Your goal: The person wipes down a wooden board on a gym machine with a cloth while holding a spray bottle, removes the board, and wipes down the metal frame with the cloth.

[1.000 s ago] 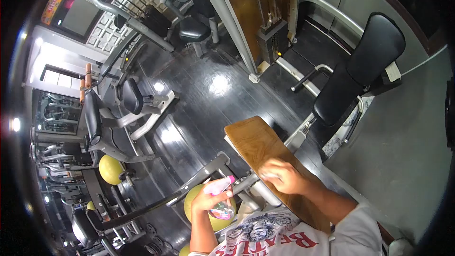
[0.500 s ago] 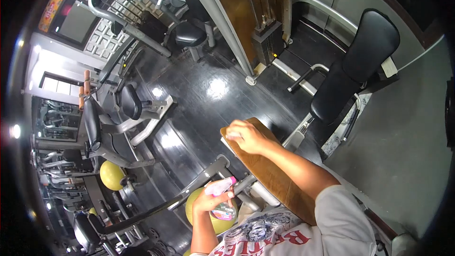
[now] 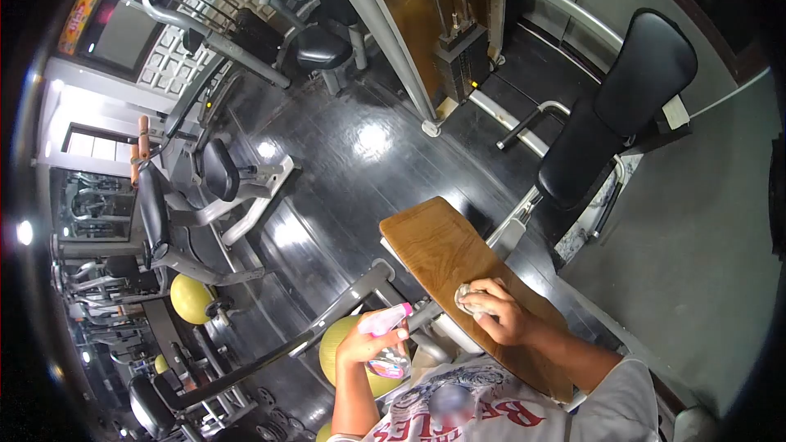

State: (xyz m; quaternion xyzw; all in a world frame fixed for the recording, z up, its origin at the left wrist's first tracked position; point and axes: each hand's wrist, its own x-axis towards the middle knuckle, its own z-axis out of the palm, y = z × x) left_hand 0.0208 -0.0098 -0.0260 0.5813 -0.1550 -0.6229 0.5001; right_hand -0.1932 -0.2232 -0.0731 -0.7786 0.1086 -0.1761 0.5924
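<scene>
A small pale cloth point(image 3: 463, 298) is on the top of a brown wooden board point(image 3: 440, 239), about halfway along it. The person's right hand point(image 3: 501, 316) has its fingers curled over the cloth and pinches it. Most of the cloth is hidden under those fingers, so its full shape cannot be seen. The right arm lies across the near part of the board and covers some of it, and the shirt point(image 3: 524, 419) hides a bit of the near end.

The left hand point(image 3: 368, 345) is wrapped around a clear spray bottle point(image 3: 395, 367) with a pink top. The hand covers the bottle's middle, and the words on its label are too small to read. It cannot be told whether a finger is pressing the trigger.

Behind the left hand and the bottle is a big yellow ball point(image 3: 334, 347), so only parts of it show. A gray metal bar point(image 3: 372, 280) runs beside the board. Past the far end of the board is the shiny dark floor point(image 3: 372, 184). A black padded seat point(image 3: 566, 165) stands off to the right, near a stack of weights point(image 3: 461, 63). On the left, another yellow ball point(image 3: 191, 299) sits near more gym machines. The ones at the far left are small and crowded, so they are hard to make out. The corners of the view are black.
</scene>
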